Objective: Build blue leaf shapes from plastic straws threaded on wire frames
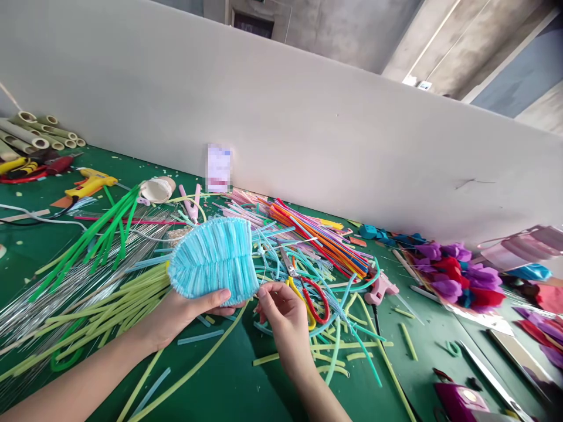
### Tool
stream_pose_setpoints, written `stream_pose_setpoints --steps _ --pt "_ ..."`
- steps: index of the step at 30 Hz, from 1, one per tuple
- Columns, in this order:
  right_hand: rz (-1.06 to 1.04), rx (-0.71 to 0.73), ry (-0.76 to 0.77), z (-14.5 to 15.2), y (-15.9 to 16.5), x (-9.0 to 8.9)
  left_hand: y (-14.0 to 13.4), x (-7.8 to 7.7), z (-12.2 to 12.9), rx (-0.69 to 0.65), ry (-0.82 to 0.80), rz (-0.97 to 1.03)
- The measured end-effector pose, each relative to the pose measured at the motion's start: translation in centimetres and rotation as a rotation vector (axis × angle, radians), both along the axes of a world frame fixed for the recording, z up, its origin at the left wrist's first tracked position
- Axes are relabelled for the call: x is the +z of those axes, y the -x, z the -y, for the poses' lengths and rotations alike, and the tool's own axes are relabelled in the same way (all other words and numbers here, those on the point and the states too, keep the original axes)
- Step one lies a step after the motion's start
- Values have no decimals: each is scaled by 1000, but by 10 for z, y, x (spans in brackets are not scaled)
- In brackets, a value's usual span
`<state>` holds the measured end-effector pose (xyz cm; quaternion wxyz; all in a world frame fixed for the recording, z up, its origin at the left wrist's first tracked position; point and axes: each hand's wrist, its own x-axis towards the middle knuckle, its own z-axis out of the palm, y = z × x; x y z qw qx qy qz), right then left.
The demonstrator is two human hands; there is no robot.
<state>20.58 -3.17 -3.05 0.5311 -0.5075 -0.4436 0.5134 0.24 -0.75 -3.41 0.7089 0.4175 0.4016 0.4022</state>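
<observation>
A rounded, leaf-shaped piece made of light blue pipe cleaners [213, 258] is held up over the table, with a seam along its middle. My left hand [193, 310] grips it from below, thumb across the front and fingers behind. At its lower right corner, my right hand [285, 313] is closed in a pinch, with thumb and fingertips at the edge. Just beyond the right hand lie scissors with red and yellow handles [314, 302], among blue pipe cleaners [338, 310]. Yellow-green pipe cleaners [114, 305] spread out behind the left forearm.
Orange and red pipe cleaners [325, 240] lie behind. A yellow glue gun [92, 181], bamboo tubes [53, 132] and pliers [26, 167] sit left. A pink glue gun [380, 287], purple and red flowers [461, 275] and large scissors [492, 375] lie right. A white partition [308, 117] stands behind.
</observation>
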Motion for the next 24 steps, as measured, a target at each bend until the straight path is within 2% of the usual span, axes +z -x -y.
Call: stream_pose_setpoints --steps 5,8,12,17,24 --pt "293 -99 -207 4 2 -4 -1 2 0 -13 16 -1" --pt "381 -143 -279 6 2 -5 -1 4 1 -14 13 -2" --pt "397 -109 -284 6 3 -5 -2 7 2 -18 16 2" --pt "396 -156 -320 6 3 -5 -2 7 2 -29 17 7" --pt "334 -147 -250 7 3 -4 -1 1 1 -55 8 17"
